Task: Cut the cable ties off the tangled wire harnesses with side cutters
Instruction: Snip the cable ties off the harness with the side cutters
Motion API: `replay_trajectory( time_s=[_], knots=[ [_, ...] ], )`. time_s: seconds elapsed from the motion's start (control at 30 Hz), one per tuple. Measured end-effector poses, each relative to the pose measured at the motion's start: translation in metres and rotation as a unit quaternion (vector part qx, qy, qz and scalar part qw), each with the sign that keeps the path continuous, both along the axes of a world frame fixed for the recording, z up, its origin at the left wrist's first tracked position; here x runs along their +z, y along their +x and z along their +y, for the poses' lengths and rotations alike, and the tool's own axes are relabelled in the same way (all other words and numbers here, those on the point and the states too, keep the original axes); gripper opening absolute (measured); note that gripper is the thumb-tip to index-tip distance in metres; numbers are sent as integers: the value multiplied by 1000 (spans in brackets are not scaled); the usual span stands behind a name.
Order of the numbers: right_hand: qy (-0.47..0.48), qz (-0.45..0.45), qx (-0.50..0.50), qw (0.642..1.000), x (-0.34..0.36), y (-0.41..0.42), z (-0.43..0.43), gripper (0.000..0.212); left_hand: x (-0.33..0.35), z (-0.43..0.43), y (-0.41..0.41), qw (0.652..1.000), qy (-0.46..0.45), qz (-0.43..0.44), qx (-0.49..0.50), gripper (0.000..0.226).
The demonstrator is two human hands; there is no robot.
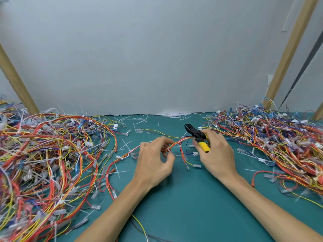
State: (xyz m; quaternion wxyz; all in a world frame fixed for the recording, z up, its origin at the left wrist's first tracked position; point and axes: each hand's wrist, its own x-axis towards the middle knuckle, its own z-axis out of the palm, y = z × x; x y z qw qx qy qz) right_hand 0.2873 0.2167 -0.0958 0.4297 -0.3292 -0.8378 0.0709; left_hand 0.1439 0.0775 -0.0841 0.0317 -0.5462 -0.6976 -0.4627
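The left hand (153, 159) pinched a red, orange and yellow wire harness (176, 142) between curled fingertips and thumb, right at a white cable tie (168, 149). The right hand (216, 154), at its three o'clock, gripped the yellow handles of the side cutters (195, 133); the black jaws pointed to eleven o'clock above the harness, and whether they were parted could not be told. On the green mat (183, 198) a tangled pile (52, 154) lay at nine o'clock, a second pile (279, 137) at three, loose ties (174, 114) at twelve
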Motion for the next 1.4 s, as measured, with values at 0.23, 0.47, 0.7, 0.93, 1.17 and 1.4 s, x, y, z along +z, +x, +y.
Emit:
replay_trajectory(
  time_s=[0.23, 0.47, 0.7, 0.93, 1.17, 1.4],
  knots=[
    [17, -6, 11, 1000, -1, -1, -3, 28, -3, 1, -2, 1000, -5, 30, -3, 11],
    [4, 3, 24, 1000, -1, -2, -2, 27, -10, 5, -7, 999, 1, 32, -9, 11],
    [10, 74, 57, 996, 4, 0, -5, 33, -5, 8, -7, 995, -7, -90, 33, 15],
    [78, -2, 160, 984, 7, -1, -26, 38, 23, 12, -3, 819, 1, -572, -51, 8],
    [-84, 132, 160, 975, 8, -5, -19, 11, 19, 9, 1, 765, -8, -622, -166, 4],
    [-283, 168, 211, 920, 15, -4, -12, 16, 16, 10, 1, 796, -49, -575, -180, 15]
  ],
)
